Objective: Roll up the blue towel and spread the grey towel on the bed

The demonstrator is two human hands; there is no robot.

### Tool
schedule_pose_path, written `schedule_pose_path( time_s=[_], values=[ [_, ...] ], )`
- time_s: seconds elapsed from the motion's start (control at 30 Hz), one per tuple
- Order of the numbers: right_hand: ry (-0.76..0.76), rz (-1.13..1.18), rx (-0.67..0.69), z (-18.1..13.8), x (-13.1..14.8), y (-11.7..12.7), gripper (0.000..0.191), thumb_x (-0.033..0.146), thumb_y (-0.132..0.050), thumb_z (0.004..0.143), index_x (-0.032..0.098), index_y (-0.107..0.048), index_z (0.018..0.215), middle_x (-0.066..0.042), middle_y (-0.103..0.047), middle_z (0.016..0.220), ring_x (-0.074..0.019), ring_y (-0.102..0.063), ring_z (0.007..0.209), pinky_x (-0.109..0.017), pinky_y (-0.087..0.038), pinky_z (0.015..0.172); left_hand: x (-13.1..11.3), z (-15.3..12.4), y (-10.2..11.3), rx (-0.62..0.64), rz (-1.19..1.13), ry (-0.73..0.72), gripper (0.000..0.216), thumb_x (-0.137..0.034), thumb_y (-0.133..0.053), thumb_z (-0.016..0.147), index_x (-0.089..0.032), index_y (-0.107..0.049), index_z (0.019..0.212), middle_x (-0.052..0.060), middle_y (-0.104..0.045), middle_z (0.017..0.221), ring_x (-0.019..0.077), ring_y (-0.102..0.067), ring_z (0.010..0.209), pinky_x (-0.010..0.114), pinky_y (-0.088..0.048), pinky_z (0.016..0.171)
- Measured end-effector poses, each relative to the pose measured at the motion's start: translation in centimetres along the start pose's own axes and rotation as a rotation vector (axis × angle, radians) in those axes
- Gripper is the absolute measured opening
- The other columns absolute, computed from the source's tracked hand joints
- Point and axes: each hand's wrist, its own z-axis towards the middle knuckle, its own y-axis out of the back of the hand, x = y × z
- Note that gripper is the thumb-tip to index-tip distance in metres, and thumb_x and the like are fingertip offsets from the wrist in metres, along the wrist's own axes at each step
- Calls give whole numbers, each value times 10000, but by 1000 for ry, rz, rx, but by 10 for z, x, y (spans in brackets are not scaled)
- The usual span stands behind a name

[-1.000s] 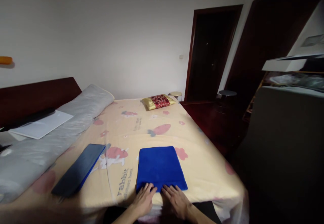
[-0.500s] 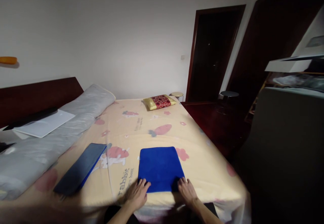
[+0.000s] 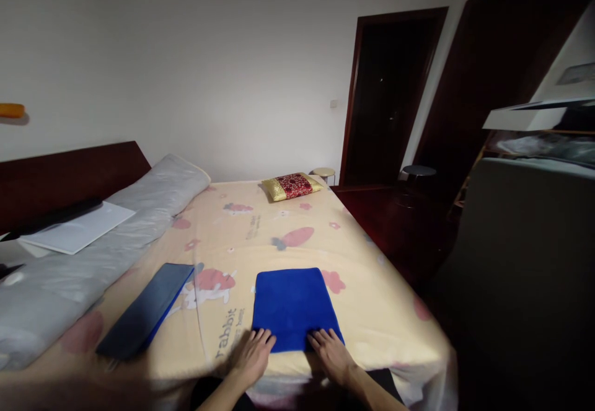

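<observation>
While flat on blue towel, L hand & R hand grip nothing, fingers wide.

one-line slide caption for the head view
Both hands, left hand and right hand, rest on the near edge of a folded blue towel on a bed.

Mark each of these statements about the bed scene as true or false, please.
1. Both hands rest on the near edge of the blue towel. True: left hand and right hand lie flat there.
2. The blue towel is crumpled in a heap. False: it lies flat, folded to a rectangle.
3. A second, darker folded cloth lies left of the towel. True.
4. The red and gold cushion lies beside the hands. False: it lies at the far end of the bed.
</observation>
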Motion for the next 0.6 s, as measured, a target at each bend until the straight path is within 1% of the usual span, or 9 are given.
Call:
schedule_pose_path(
  time_s=[0.1, 0.2, 0.27, 0.4, 0.5, 0.6],
  values=[
    [-12, 6, 15, -1, -1, 0, 654, 228, -474, 799, 154, -394, 1444, -175, -499, 1436, -347, -419, 1317, -551, -276, 1101, -4, -2, 8, 19, -21, 13, 571, -94, -373, 830, -269, -473, 1364, 69, -528, 1403, 270, -430, 1333, 468, -321, 1120],
    [-30, 20, 11, -3, 2, 4, 738, 218, -477, 776, 156, -297, 1489, -181, -489, 1443, -358, -417, 1319, -568, -281, 1094, -7, -4, 13, 32, -39, 44, 627, -151, -417, 829, -296, -378, 1438, 65, -502, 1428, 280, -419, 1335, 476, -335, 1106],
    [-47, 24, 32, -4, 5, 9, 802, 197, -491, 738, 167, -257, 1504, -183, -475, 1454, -366, -403, 1331, -580, -285, 1088, -8, -5, 15, 34, -49, 51, 646, -165, -435, 823, -310, -359, 1448, 66, -494, 1431, 284, -421, 1327, 473, -349, 1091],
    [-75, 30, 117, -4, 8, 16, 884, 172, -538, 629, 167, -311, 1483, -187, -407, 1503, -395, -359, 1359, -617, -276, 1085, -7, -5, 17, 31, -65, 32, 591, -172, -448, 820, -316, -435, 1394, 69, -505, 1397, 284, -435, 1301, 463, -353, 1078],
    [-77, 58, 129, -3, 4, 15, 880, 195, -567, 617, 183, -338, 1466, -181, -392, 1515, -401, -328, 1377, -629, -256, 1090, -7, -6, 20, 20, -71, 23, 555, -165, -448, 814, -334, -477, 1342, 58, -522, 1349, 276, -461, 1260, 451, -376, 1050],
    [-75, 69, 135, -2, 0, 11, 854, 229, -593, 639, 199, -351, 1457, -177, -398, 1512, -400, -315, 1385, -622, -244, 1098, -7, -7, 21, 5, -75, 14, 514, -174, -459, 805, -345, -509, 1287, 44, -540, 1293, 270, -484, 1219, 443, -399, 1020]
  ],
)
